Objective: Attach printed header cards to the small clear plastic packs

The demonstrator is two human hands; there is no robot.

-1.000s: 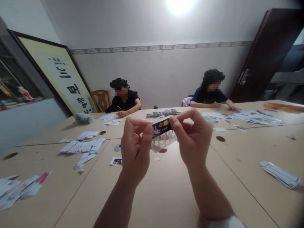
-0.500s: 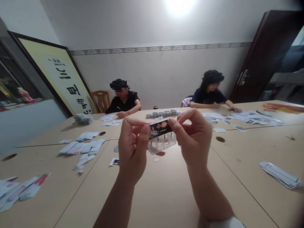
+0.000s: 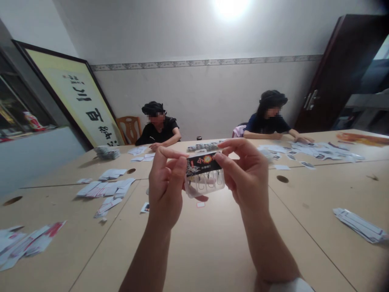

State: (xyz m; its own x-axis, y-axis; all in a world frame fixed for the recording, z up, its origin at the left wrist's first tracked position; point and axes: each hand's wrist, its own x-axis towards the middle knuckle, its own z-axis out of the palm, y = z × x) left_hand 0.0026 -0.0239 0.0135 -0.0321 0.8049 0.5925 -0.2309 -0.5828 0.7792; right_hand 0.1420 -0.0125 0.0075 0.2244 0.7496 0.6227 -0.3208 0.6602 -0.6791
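In the head view, the left hand (image 3: 165, 186) and the right hand (image 3: 249, 174) hold up a small clear plastic pack (image 3: 204, 189) between them, above the tabletop (image 3: 209, 251). The left thumb and fingers pinch one end. The right thumb presses on the front near the other end, while its pointing finger sticks out above. Some fingers are hidden behind the pack.

Across the top of the pack's front is a black card (image 3: 202, 165) with a bright orange burst on it. Below that, dark hooks (image 3: 210, 182) show through the plastic.

Just now the pack has moved a bit to the left and turned to sit more level. The right pointing finger has also spread away from its thumb. This seems to mean the hands are fixing how the pack sits, and its front is easier to see.

Below the pack, a small white label (image 3: 201, 205) with a red edge lies on the tabletop. White papers (image 3: 105, 188) lie off to the left.
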